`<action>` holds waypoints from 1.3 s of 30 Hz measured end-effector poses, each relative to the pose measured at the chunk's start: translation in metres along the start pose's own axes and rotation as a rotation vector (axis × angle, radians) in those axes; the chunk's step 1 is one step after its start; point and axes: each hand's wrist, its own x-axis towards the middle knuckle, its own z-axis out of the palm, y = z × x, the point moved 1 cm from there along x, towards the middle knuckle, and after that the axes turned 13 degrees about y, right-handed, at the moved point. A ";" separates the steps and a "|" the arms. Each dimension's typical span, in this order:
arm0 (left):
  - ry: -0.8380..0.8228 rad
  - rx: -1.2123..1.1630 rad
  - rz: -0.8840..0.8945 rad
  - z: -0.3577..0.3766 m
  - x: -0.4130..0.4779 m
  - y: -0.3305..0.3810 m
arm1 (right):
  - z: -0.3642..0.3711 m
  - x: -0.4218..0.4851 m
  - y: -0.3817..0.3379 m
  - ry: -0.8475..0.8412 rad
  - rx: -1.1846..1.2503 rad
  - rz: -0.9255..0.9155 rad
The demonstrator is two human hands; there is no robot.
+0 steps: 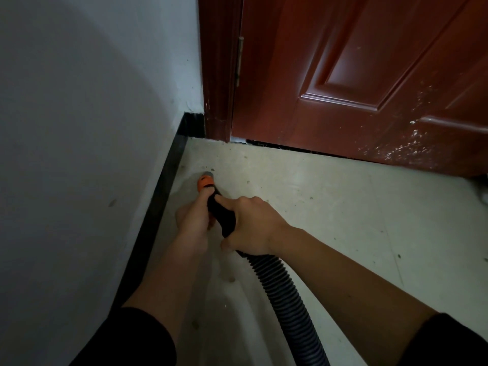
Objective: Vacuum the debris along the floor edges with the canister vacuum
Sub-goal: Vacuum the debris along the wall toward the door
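Observation:
A black ribbed vacuum hose runs from the bottom of the view up to a black handle with an orange and grey nozzle tip. The tip points down at the pale floor, a short way from the black baseboard. My right hand grips the black handle from above. My left hand holds the nozzle section just behind the orange part, from the left side. Small dark specks of debris dot the floor near the tip. The canister itself is out of view.
A white wall stands at the left above the baseboard. A reddish-brown door and its frame close off the far side, with a dark gap beneath. The corner of wall and door frame lies just beyond the nozzle.

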 end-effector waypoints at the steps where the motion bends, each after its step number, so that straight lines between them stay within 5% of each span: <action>1: -0.001 0.010 0.011 0.001 0.003 -0.001 | 0.000 0.001 0.002 0.001 -0.003 0.006; 8: -0.073 -0.026 0.012 0.005 0.009 0.005 | 0.000 0.018 0.006 0.019 -0.019 0.017; 17: 0.082 -0.115 0.003 0.002 0.006 0.019 | 0.005 0.032 -0.002 0.029 -0.015 -0.001; 30: -0.089 -0.138 0.007 0.021 0.027 0.016 | -0.004 0.038 0.021 0.020 -0.005 -0.013; 39: -0.037 -0.193 -0.007 0.069 0.051 0.023 | -0.013 0.056 0.049 0.053 -0.019 0.022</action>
